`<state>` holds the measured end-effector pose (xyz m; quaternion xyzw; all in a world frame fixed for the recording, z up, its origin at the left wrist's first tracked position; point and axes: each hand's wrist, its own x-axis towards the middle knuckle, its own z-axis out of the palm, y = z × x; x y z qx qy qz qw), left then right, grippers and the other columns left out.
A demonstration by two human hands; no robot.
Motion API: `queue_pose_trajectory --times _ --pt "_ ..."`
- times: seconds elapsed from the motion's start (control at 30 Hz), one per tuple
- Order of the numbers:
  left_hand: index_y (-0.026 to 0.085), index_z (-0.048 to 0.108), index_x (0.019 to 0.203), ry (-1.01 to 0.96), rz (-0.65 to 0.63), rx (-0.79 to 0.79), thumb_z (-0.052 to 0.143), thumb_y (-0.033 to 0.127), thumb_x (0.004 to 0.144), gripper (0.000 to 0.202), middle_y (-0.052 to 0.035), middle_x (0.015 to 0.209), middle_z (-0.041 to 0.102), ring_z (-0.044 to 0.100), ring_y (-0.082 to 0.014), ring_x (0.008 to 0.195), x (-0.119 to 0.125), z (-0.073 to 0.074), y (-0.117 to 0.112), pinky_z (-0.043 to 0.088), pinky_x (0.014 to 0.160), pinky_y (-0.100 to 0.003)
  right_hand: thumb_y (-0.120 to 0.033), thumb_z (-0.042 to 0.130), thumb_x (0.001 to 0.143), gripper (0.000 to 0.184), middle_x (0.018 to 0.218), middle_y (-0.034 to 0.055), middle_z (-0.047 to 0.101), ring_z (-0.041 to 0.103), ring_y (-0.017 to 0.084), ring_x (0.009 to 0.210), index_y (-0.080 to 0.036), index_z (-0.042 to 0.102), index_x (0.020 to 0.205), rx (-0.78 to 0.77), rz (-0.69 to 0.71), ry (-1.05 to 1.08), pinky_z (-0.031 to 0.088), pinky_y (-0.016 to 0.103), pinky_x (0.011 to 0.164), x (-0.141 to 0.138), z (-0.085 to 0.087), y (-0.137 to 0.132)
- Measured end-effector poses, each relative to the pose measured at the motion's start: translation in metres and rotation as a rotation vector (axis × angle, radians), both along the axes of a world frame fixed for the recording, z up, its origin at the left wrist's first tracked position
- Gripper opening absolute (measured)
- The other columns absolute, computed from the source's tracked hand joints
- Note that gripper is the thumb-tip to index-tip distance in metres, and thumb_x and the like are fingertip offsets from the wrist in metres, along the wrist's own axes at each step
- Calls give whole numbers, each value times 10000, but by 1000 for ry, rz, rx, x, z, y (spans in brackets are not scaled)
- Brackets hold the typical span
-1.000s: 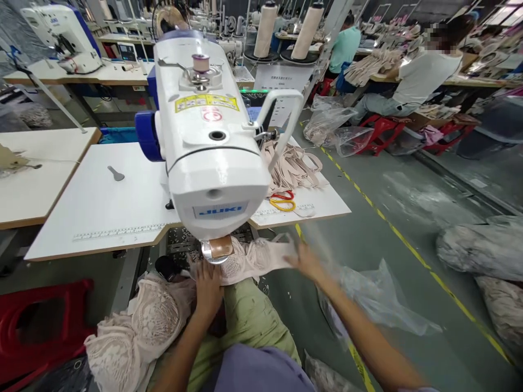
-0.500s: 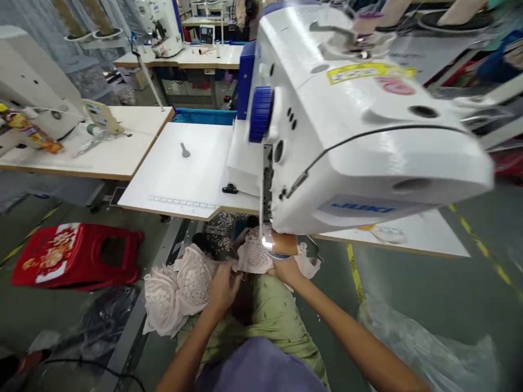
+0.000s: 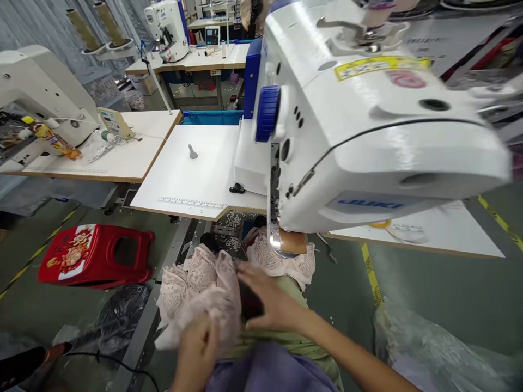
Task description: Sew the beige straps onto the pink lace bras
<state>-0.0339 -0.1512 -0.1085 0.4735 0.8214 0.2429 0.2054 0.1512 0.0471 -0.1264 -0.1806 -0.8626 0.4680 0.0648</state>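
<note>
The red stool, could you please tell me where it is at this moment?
In the head view, the red stool is on the floor at left, in front of the white tabletops and left of the pale pink lace by the left hand.

- Left hand [image 3: 198, 337]: low, close to body, left of the other one; motion-blurred.
- Left fingers curled in, fist-like grip; individual fingertips can't be made out.
- Left forearm [image 3: 183, 378]: short stretch only, rises from bottom edge; elbow out of frame.
- Right hand [image 3: 273, 302]: higher and farther forward, in front of torso; loose and spread, back of hand up.
- Right fingers [image 3: 250, 276] extended, pointing forward-left; thumb [image 3: 257, 322] held well away from them, on the body side.
- Right wrist [image 3: 301, 320] roughly in line with forearm.
- Right forearm [image 3: 343, 351]: bare, long diagonal from bottom right, angled inward across the lap.
- Hands apart, not touching.
</note>
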Motion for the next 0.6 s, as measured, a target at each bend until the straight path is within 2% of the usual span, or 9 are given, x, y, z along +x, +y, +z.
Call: queue_pose_trajectory --times 0.07,0.13,0.17,0.23,0.33,0.4,0.47,0.53,0.6 --pt "223 472 601 -121 -148 69 389 465 956 438 3 615 532 507 -149 596 28 17 21 383 598 -264 -557 726 762 575 1135 99 680 599 285 1091 -220 658 1223 -92 221 86 468 392 952 1 29 -14" --pt "220 565 688 -384 -179 143 457 454 950 368 -11 696 579 541 -163 669 41 27 49 423 648 -272 -506 650 858 310 778 17 678 598 185 744 -214 735 920 -161 249 82 484 285 735 16 57 -16" --pt "219 626 798 -501 -158 173 515 468 923 300 -29 798 627 574 -182 758 44 29 65 451 706 -284 -484 620 890 303 680 -9 633 546 151 645 -207 722 826 -188 216 66 456 255 659 27 71 -14" --pt "216 681 960 -813 -171 88 651 498 832 311 -50 919 670 601 -210 863 52 25 100 479 774 -308 -429 601 913 311 593 -42 553 459 108 550 -188 674 731 -217 123 27 390 219 558 54 96 -7" --pt "177 720 859 -1165 -364 -202 737 579 710 429 -32 749 659 591 -191 713 73 9 149 475 659 -294 -336 544 938 409 473 -71 429 363 80 450 -177 543 561 -252 100 -43 307 204 465 93 117 7" --pt "182 713 847 -1214 -337 -216 691 648 708 487 -27 717 653 587 -184 674 87 -2 173 469 633 -294 -352 528 945 513 398 -74 363 346 77 403 -185 436 469 -336 222 -77 296 200 441 115 120 23" --pt "218 699 896 -1146 -183 -124 663 685 696 509 -35 794 679 622 -209 755 94 -7 187 488 684 -313 -397 568 922 483 415 -71 435 417 81 418 -183 486 496 -383 269 -108 326 188 450 132 117 47" --pt "238 682 836 -987 -111 -34 663 699 682 486 -39 819 680 631 -236 844 94 -8 194 495 734 -320 -403 643 867 307 551 -63 586 519 94 508 -190 627 646 -219 -33 -163 368 184 496 144 113 85" --pt "242 640 709 -833 -207 -14 635 709 717 468 -30 748 652 621 -238 832 92 -5 193 493 738 -314 -349 688 831 145 731 -35 682 591 123 650 -211 693 786 151 -666 -209 410 201 596 150 109 137"
